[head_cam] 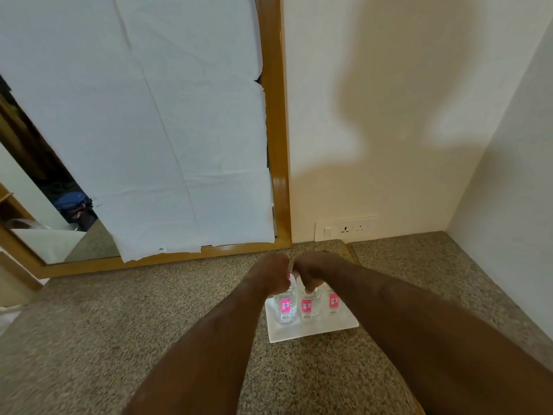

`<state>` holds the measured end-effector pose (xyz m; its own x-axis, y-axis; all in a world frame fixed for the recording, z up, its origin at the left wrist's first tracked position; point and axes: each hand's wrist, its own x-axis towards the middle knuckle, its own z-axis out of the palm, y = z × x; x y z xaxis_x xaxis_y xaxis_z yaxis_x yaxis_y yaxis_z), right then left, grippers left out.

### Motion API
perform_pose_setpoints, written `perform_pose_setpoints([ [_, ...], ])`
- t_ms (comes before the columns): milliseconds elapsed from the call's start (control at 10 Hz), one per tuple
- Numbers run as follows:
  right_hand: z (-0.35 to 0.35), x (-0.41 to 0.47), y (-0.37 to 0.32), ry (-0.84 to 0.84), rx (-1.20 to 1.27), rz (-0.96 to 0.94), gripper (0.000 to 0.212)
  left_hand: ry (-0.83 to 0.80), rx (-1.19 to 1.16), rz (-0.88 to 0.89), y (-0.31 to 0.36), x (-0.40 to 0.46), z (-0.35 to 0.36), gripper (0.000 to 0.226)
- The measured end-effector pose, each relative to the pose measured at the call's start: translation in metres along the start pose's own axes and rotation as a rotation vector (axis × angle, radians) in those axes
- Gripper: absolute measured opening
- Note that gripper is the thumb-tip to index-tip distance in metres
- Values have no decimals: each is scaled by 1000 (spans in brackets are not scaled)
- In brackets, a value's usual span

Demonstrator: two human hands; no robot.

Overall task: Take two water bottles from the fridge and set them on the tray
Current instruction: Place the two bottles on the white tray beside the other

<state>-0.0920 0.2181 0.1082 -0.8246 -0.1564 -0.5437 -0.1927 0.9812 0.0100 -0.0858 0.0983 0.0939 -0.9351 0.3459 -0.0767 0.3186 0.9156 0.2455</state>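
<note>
**Bottles Held on the White Tray**

Bottles of water are seen standing on a white tray (311, 332), which is laid flat on a speckled stone counter (119, 324). Three bottles are lined up in a row, and each is wrapped with a pink label. The left bottle (285, 307) is gripped near its top by the left hand (270, 274), whose fingers are curled tight around it. The middle bottle (308, 307) is gripped at its top by the right hand (312, 272), with the fingers closed down over the cap. The right bottle (333, 302) is partly hidden behind the right arm and is not touched by either hand. All three bottles are kept upright. The two hands are held close together, almost touching.

Behind the tray, a mirror with a wooden frame (276, 145) is leaned on the wall, and most of its glass is covered with white paper (149, 130). A wall socket plate (345, 230) is set low on the cream wall, just above the counter.
</note>
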Motion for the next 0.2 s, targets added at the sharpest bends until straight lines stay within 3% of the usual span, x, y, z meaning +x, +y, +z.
perform_pose_setpoints([
  [200,-5,-6,4,45,-2,-31,54,-67,36,20,0,1,-5,25],
])
